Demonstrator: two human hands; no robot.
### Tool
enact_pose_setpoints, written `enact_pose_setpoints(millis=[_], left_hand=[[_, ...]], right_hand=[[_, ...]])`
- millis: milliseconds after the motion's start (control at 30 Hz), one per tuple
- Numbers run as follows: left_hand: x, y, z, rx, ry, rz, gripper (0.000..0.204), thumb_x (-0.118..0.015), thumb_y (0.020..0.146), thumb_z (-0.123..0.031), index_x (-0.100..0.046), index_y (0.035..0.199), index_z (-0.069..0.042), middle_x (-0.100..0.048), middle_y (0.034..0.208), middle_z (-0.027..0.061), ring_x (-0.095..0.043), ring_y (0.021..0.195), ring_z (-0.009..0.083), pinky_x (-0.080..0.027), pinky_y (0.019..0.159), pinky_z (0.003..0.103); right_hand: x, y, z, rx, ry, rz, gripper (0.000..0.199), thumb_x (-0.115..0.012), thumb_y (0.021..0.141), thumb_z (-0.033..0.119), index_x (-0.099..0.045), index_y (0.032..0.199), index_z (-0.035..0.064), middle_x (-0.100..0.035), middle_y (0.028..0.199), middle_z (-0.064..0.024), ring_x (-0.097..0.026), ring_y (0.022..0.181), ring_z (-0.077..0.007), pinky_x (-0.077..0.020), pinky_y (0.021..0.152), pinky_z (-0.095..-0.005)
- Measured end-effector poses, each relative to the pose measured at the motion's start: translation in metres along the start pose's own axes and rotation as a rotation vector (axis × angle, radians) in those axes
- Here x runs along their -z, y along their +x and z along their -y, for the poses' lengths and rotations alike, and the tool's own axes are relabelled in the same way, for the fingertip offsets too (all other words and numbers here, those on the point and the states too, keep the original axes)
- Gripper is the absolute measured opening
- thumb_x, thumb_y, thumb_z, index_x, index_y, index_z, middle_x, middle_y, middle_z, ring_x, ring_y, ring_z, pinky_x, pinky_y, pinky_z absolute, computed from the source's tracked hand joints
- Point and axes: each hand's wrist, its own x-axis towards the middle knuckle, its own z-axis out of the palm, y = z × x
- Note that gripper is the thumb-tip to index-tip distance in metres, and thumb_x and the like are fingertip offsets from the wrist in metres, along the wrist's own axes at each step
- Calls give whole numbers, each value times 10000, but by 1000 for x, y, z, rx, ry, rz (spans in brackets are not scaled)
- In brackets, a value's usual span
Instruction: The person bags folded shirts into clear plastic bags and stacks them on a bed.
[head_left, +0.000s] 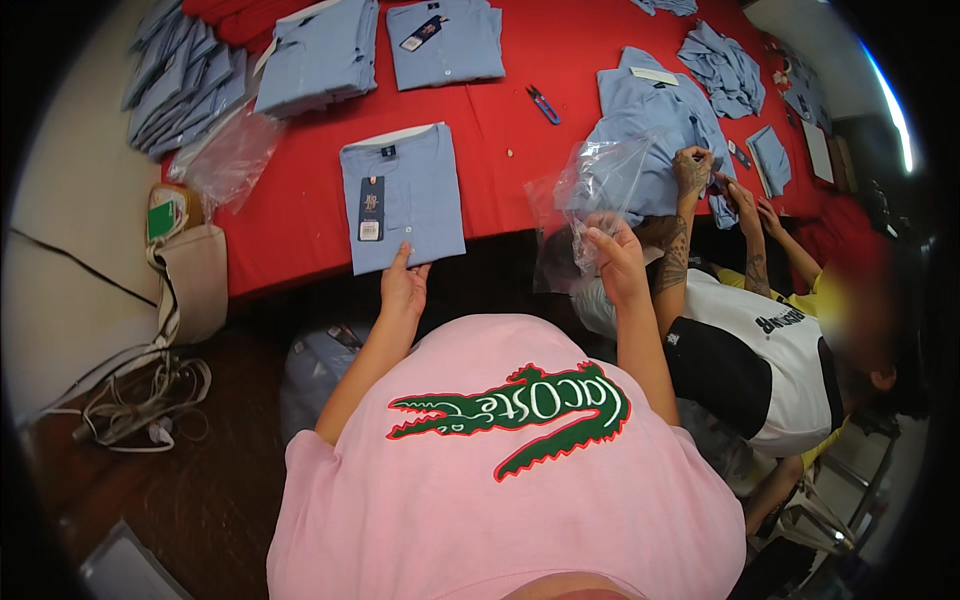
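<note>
While the right hand point(620, 260) pinches a clear, crinkled plastic bag point(605, 180), the left hand point(403, 288) grips a folded light-blue fabric shirt point(432, 195).
Lying at the near edge of the red cloth-covered table point(300, 215), the shirt looks flat and roughly rectangular, its front showing a small pale button point(408, 230) and a dark-blue rectangular tag point(371, 205) bearing a white label point(370, 230).

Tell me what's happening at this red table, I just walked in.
The person's left hand holds the near edge of a folded blue shirt with a dark tag, at the front of the red table. Their right hand holds up a clear plastic bag, apart from that shirt. To the right, a co-worker's hand touches a loosely spread blue shirt.
</note>
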Motion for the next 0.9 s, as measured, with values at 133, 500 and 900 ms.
enact_pose_setpoints(millis=[133,500,900], left_hand=[[17,-18,4,347,203,4,507,-634,1071,-343,-534,1377,49,-680,1317,222,-706,1191,368,-604,1009,508],[-102,-90,57,-132,648,543,289,-669,1045,-133,-719,1254,60,-782,1145,138,-708,1068,172,-544,986,299],[-122,-87,-33,-213,924,945,230,-489,1143,-201,-640,1131,-28,-755,876,104,-753,998,192,-479,1035,335]], right_hand=[[6,-7,-20,-13,-123,23,215,-762,963,72,-666,1154,54,-716,1048,-19,-672,955,-105,-533,843,-275],[-3,-59,-91,-229,-323,220,492,-797,947,112,-529,1357,53,-688,1155,-87,-694,960,-146,-573,768,-307],[-14,-19,4,536,-420,-25,944,-836,818,27,-339,1621,55,-474,1566,-148,-440,1463,-264,-396,1150,-410]])
